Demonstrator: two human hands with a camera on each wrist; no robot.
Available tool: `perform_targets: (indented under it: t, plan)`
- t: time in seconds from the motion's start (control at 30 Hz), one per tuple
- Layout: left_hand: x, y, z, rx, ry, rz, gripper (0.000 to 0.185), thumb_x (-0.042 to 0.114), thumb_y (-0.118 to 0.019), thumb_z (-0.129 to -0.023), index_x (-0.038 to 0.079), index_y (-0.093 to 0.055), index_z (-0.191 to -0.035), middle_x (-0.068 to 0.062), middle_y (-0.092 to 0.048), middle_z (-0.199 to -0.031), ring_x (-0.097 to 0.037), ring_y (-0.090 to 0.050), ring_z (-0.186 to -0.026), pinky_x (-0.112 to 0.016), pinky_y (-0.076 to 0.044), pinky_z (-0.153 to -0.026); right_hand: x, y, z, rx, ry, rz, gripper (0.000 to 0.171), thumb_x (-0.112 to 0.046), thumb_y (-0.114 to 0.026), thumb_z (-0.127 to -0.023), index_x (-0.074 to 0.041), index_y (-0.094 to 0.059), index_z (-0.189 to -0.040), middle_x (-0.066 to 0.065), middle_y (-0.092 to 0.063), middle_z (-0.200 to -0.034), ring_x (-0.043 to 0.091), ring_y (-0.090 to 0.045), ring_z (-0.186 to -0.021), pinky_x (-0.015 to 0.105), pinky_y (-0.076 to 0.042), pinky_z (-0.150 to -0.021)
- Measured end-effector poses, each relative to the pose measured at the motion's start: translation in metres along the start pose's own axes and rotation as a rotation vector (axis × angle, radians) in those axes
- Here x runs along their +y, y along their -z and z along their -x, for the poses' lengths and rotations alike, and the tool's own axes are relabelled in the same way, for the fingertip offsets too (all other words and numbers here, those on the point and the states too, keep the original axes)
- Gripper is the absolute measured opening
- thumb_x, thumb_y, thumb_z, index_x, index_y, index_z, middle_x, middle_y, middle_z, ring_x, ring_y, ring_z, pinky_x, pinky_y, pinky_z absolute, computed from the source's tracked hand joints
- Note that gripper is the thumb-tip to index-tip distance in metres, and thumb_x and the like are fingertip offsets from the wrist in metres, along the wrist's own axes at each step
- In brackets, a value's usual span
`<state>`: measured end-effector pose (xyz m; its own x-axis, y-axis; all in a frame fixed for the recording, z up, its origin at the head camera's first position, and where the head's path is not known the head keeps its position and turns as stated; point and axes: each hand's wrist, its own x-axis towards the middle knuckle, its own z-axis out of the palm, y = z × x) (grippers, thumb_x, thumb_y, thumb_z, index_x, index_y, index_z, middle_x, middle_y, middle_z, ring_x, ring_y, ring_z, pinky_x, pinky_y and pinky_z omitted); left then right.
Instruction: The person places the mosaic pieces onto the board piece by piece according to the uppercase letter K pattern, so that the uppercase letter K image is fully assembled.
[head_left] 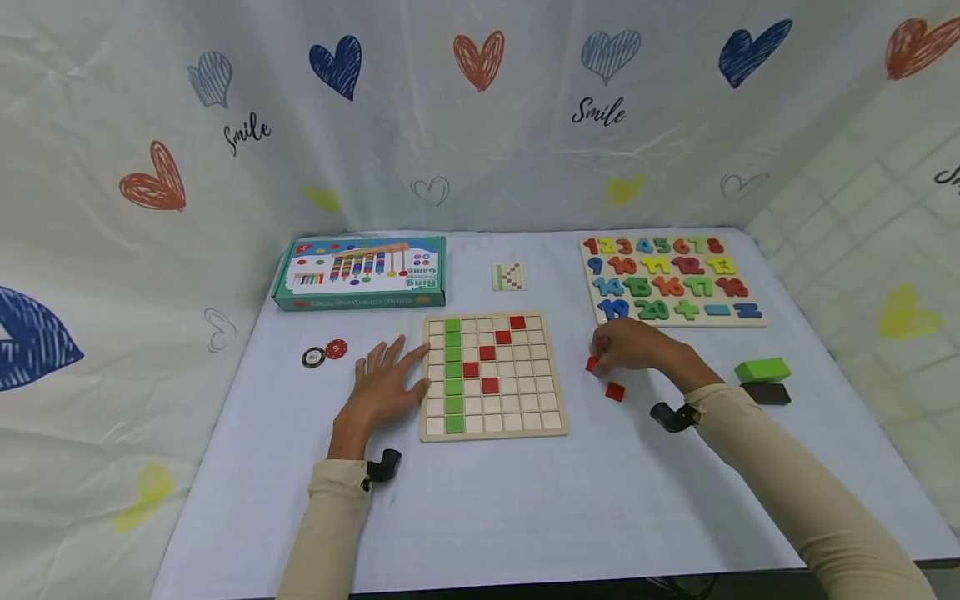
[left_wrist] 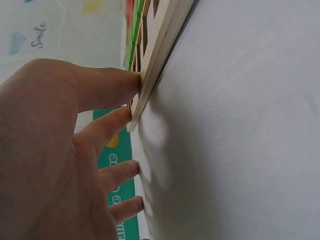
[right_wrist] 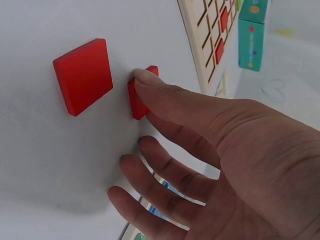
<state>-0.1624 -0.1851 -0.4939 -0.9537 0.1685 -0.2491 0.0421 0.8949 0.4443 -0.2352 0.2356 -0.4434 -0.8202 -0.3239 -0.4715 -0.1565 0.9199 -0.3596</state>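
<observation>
A wooden grid board lies mid-table, with a column of green tiles and several red tiles in a diagonal. Fingers spread, my left hand touches the board's left edge with thumb and index finger; the left wrist view shows both against the wooden rim. To the right of the board, my right hand pinches a red tile between thumb and index finger, at the tabletop. A second red tile lies flat beside it.
A number puzzle board is at the back right, a green game box at the back left. A small pattern card lies behind the grid. Two round chips sit left. Green and black blocks stand right.
</observation>
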Motion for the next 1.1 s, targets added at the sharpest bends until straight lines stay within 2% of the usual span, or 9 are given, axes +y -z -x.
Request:
perform_targets:
  t: [0.47,0.7,0.87,1.1]
  plan:
    - [0.000,-0.001,0.002,-0.006,0.003,0.009,0.067,0.043,-0.057,-0.104,0.031,-0.036,-0.167,-0.012,-0.015,-0.178,-0.045,-0.006,-0.162,-0.074,-0.002,-0.125,0.000,-0.002,0.003,-0.002,0.016,0.007,0.028,-0.025,-0.086,-0.090,-0.008,-0.070,-0.106,0.006,-0.069,-0.099,0.024,-0.061,-0.092,0.036,-0.055,-0.078]
    - [0.001,0.001,0.000,-0.005,-0.009,0.001,0.066,0.044,-0.056,-0.105,0.031,-0.036,-0.167,-0.012,-0.015,-0.178,-0.044,-0.006,-0.162,-0.074,-0.003,-0.125,-0.003,-0.002,0.008,0.035,0.023,-0.011,0.027,-0.023,-0.085,-0.091,-0.007,-0.067,-0.103,0.006,-0.067,-0.094,0.023,-0.059,-0.087,0.034,-0.052,-0.072]
    - [0.002,0.002,-0.001,-0.007,-0.007,-0.006,0.067,0.045,-0.056,-0.105,0.032,-0.035,-0.167,-0.012,-0.014,-0.178,-0.044,-0.005,-0.163,-0.074,-0.002,-0.126,-0.009,-0.002,0.010,0.112,0.098,-0.073,0.015,-0.018,-0.079,-0.096,-0.008,-0.068,-0.099,0.005,-0.068,-0.091,0.022,-0.058,-0.084,0.032,-0.049,-0.069]
    - [0.000,0.000,0.000,-0.009,-0.002,-0.003,0.067,0.044,-0.056,-0.105,0.032,-0.035,-0.167,-0.012,-0.014,-0.178,-0.044,-0.004,-0.162,-0.073,-0.002,-0.126,-0.032,-0.017,0.010,0.230,0.265,-0.211,0.010,-0.015,-0.076,-0.099,-0.009,-0.070,-0.105,0.003,-0.071,-0.096,0.022,-0.060,-0.085,0.032,-0.051,-0.069]
